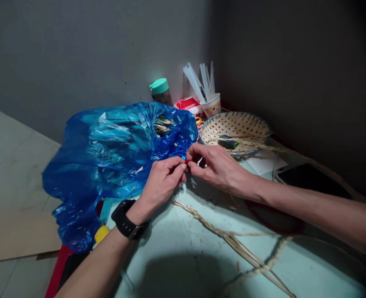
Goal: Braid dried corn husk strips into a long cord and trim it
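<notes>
Both hands meet over the middle of the table, pinching a small red piece (187,162) that is mostly covered by fingers, so its kind cannot be made out. My left hand (166,176), with a black watch on its wrist, grips it from the left between thumb and forefinger. From the right, my right hand (212,165) closes its thumb and forefinger on the same piece. Below them a braided strand of straw-like fibre (214,229) lies on the pale green table (167,252), its loose ends running to the lower right.
A blue plastic bag (108,153) holding dry fibres fills the left side. Behind my right hand sits a woven basket (247,122). A paper cup (212,106) of clear tubes, a red packet (189,104) and a green-lidded bottle (160,87) stand by the wall. A dark tablet-like device (313,180) lies right.
</notes>
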`<state>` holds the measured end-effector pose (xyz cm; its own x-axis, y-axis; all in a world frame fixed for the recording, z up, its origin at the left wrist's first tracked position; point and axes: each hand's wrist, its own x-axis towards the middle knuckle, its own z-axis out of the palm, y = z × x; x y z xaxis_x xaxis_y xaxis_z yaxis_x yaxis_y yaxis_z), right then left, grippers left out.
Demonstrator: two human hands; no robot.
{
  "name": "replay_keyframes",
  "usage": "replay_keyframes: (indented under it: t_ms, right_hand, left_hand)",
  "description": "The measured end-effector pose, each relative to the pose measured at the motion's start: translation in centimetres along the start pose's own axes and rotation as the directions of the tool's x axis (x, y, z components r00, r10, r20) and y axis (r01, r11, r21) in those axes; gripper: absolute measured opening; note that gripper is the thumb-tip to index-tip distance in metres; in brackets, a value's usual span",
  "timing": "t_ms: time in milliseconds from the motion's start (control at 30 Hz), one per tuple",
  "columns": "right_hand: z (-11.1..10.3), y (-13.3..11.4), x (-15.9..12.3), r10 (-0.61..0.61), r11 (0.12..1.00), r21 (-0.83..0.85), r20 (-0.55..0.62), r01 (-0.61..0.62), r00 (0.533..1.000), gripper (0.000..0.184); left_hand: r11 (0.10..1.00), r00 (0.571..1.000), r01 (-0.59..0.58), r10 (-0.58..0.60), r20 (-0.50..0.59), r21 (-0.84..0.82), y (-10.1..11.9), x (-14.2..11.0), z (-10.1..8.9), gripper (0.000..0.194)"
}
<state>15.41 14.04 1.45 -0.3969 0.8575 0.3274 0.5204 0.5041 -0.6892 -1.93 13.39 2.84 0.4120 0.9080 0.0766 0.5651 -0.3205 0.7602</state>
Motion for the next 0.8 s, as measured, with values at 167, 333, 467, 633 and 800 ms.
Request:
replay_keyframes:
  t_ms: [167,333,467,633,800]
  right_hand:
    - [-0.4,-1.5,-0.3,-0.379,0.734,-0.603,0.02,0.313,0.925,0.017]
    - [-0.4,-1.8,-0.5,-0.52,0.546,-0.705,0.138,0.452,0.843,0.025]
    - [0.2,-1.3,-0.6,-0.346,0.744,-0.59,0.063,0.314,0.936,0.013]
    - [0.6,-0.5,-1.1,-0.23,0.926,-0.303,0.016,0.223,0.973,0.004]
    - [1.0,-0.3,-1.2,-0.267,0.884,-0.4,-0.003,0.243,0.964,0.007]
  left_hand:
    - [0.991,0.984,-0.02,0.042,-0.171,0.13,1.3,-0.4,0.5,0.027]
    - [1.0,0.988,-0.021,0.024,-0.152,0.019,1.1,-0.6,0.4,0.021]
    - [0.956,0.991,0.131,-0.115,0.074,-0.263,0.6,-0.2,-0.5,0.019]
    - [0.91,0.963,0.228,-0.159,0.216,-0.346,0.4,0.0,-0.9,0.017]
    - [0.98,0.989,0.121,-0.105,0.105,-0.158,0.8,0.1,-0.3,0.021]
